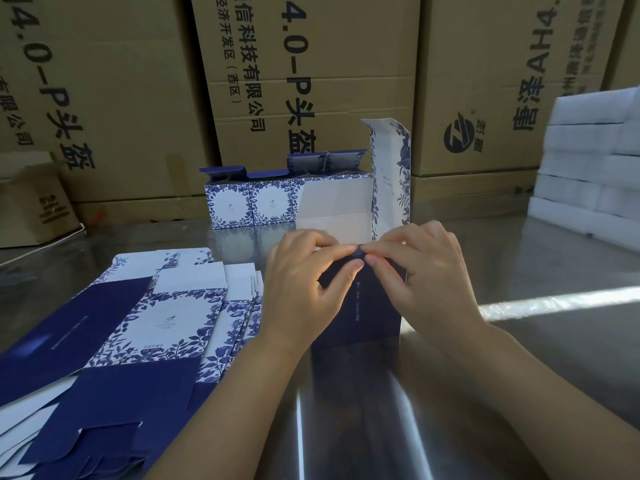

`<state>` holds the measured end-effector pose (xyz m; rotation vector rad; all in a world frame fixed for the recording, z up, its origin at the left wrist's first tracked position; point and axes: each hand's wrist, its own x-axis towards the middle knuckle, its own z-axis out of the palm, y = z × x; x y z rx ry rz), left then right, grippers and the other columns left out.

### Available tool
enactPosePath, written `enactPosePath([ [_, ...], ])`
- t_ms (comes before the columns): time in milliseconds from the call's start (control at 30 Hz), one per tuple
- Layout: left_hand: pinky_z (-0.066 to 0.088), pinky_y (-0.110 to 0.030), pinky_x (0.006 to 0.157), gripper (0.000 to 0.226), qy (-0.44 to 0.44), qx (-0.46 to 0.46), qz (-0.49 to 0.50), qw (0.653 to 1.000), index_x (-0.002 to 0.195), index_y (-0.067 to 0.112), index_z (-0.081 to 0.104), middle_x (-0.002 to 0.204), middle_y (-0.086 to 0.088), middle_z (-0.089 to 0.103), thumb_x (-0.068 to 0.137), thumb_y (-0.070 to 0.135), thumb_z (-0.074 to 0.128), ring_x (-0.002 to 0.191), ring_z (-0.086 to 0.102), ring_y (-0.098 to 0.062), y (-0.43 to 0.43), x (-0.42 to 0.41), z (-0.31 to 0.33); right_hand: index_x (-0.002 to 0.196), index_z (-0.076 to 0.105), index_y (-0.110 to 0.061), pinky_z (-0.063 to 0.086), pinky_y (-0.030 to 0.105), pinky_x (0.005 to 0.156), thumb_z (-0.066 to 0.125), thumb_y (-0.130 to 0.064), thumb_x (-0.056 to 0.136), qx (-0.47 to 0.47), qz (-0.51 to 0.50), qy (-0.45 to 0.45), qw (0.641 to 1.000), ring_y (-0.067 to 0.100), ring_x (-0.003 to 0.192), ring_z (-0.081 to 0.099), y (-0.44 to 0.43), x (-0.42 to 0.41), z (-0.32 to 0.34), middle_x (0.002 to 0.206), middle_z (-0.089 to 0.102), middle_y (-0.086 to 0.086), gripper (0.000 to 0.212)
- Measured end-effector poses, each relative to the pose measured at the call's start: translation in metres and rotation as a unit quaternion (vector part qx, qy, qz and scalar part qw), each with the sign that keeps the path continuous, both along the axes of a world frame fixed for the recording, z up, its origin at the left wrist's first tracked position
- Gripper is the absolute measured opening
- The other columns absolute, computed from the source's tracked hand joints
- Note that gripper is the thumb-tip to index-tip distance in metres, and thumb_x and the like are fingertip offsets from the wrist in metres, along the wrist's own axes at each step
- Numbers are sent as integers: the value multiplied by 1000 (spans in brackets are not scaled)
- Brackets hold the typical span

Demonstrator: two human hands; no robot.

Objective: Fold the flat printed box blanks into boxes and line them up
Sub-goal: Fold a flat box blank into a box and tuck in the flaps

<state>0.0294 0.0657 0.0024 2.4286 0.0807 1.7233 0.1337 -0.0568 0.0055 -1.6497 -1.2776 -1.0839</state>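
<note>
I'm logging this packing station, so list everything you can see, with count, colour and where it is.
Half-folded box: one, navy outside, white inside, table centre, lid flap up.
Finished boxes: at least three, blue-and-white floral, row behind it.
Blanks: one fanned stack, navy and floral, flat at left.
Cartons: several, brown, black print, behind the table.
Foam: stacked slabs, white, far right.
Table: one, shiny metal, under the boxes and blanks.
Left hand: one, fingers pinch the box's near top edge.
Right hand: one, fingers pinch the same edge.
</note>
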Motion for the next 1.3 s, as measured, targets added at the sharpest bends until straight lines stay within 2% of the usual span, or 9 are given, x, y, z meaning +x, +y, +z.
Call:
enactPosePath([
  [67,39,-32,91,24,9,-1,-3,1000,95,17,74,91,4,70,86,33,58,102,57,-12,-3,0,-1,91,76,-21,34,33,72,56,-26,87,2,8,-1,1000,15,78,41,0,-1,0,84,67,-4,21],
  [133,36,-28,94,24,10,6,-8,1000,95,16,74,94,7,72,88,30,56,103,59,-9,-5,1,-1,90,76,-19,35,33,72,56,-26,87,0,9,-4,1000,14,78,41,0,-1,0,84,67,-4,22],
  [433,43,-26,84,11,-4,33,21,999,88,11,76,89,2,74,81,15,70,93,69,-16,-7,0,1,90,77,-18,34,33,72,58,-23,87,5,9,-15,1000,14,77,41,0,0,0,83,67,-3,20],
  [867,39,-23,85,10,18,-1,23,1000,86,13,76,86,4,74,82,17,67,94,68,-14,-10,-1,3,88,76,-17,36,35,70,56,-23,87,4,-13,-23,1000,24,71,52,1,-3,0,80,64,0,20],
  [1133,41,-26,86,20,-1,49,8,999,91,12,74,89,6,73,87,17,55,95,65,-13,-3,-2,-1,92,75,-23,30,28,72,54,-28,87,-9,-13,-19,1000,17,76,46,-2,0,1,83,64,-5,22],
  [1300,37,-30,90,24,-54,36,15,998,91,10,74,88,3,73,85,10,51,91,60,-9,2,-4,-1,89,75,-21,25,24,72,53,-26,86,-3,-35,-13,999,14,78,42,-4,2,2,83,66,-5,23],
])
